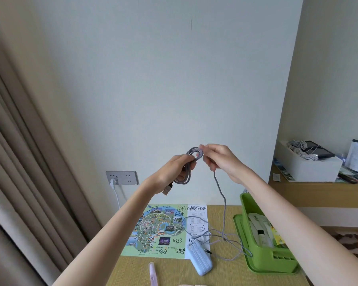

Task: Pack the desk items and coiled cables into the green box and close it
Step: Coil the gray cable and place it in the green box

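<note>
Left hand (172,171): gripping the grey braided cable coil (192,150), fingers curled.
Right hand (221,159): pinching the cable, touching the coil.
Green plastic box (265,260): sitting open below the right hand.
Risk: tangled tail (224,205) below snagging, springing loops loose.

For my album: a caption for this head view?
Left hand and right hand coil a grey cable over the desk; green box open.

Bare forearms (114,223) lead to the left grip (174,168) and right grip (221,159).
</note>
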